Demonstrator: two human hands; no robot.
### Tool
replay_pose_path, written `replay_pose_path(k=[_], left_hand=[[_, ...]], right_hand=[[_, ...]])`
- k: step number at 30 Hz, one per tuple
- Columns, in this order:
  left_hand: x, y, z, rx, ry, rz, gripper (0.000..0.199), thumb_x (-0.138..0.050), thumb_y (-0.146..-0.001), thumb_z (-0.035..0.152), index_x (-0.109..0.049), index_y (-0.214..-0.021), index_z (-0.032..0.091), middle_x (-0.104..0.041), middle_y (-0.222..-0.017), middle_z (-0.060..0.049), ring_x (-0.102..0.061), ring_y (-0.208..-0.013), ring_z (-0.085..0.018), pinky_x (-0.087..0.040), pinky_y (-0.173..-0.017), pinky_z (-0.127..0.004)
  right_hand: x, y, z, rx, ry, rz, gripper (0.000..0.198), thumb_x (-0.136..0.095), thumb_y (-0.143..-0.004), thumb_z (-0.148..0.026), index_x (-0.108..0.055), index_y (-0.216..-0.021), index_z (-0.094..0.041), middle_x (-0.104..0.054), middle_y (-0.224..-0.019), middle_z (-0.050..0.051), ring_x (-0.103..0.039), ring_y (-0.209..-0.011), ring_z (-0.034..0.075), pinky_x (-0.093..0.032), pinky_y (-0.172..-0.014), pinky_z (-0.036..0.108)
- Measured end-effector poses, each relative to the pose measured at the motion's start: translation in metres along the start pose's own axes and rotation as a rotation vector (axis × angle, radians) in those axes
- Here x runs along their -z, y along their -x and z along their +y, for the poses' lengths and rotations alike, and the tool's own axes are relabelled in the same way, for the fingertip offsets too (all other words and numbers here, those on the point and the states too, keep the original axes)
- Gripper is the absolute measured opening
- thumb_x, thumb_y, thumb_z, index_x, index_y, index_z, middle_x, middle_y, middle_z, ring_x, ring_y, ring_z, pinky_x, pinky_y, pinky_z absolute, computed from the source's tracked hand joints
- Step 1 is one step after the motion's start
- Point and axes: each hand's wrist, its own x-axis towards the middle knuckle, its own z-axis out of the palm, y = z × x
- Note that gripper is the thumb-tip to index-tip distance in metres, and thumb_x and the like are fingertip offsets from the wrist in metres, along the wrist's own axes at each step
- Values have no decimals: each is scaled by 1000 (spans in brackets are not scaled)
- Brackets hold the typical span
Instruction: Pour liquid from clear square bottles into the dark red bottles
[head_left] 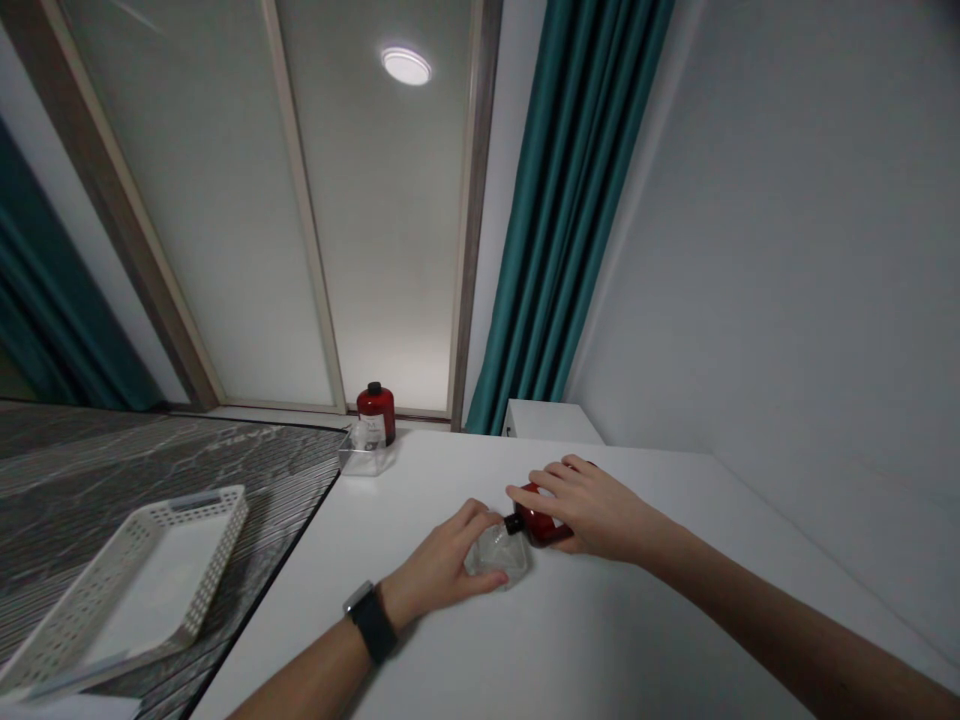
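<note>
My right hand (585, 505) is wrapped over a red bottle (538, 520) with a black neck, tilted onto its side so the neck points left. That neck lies over the rim of a small clear container (501, 553) on the white table. My left hand (455, 560), with a dark watch on its wrist, grips the clear container from the left, thumb on the near side and fingers on the far side. Whether anything is flowing from the bottle cannot be made out. My right palm hides most of the bottle's body.
A second red bottle (377, 408) with a black cap stands at the table's far left corner, behind another clear container (363, 458) with something pale in it. Left of the white table (622, 620), a white perforated basket (135, 590) sits on a grey patterned surface. A teal curtain (577, 200) hangs behind.
</note>
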Motion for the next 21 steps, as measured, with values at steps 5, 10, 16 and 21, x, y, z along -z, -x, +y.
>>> replay_pose_path(k=[5, 10, 16, 21], left_hand=[[-1, 0, -1, 0, -9, 7, 50, -73, -84, 31, -51, -128, 24, -52, -119, -7, -57, -109, -25, -48, -97, -39], [-1, 0, -2, 2, -19, 2, 51, -73, -84, 29, -50, -129, 25, -52, -119, -7, -56, -109, -25, -48, -97, -39], [-1, 0, -2, 1, -21, 0, 51, -74, -84, 30, -49, -129, 25, -52, -121, -7, -56, -110, -25, -48, -97, -40], [0, 0, 0, 6, -21, 1, 50, -73, -83, 29, -51, -128, 24, -52, -120, -7, -57, -109, -25, -49, -97, -39]], right_hand=[[-1, 0, 1, 3, -2, 6, 65, -74, -85, -36, -46, -142, -24, -68, -119, 12, -63, -100, 29, -43, -86, 42], [0, -1, 1, 5, 0, -5, 66, -76, -84, -36, -46, -141, -24, -68, -120, 11, -63, -101, 29, -43, -86, 41], [1, -1, 0, 5, 3, -3, 61, -72, -87, -36, -46, -141, -24, -68, -119, 11, -63, -101, 29, -42, -86, 41], [0, 0, 0, 10, 3, 2, 63, -74, -85, -34, -45, -141, -23, -68, -120, 12, -63, -102, 30, -42, -86, 41]])
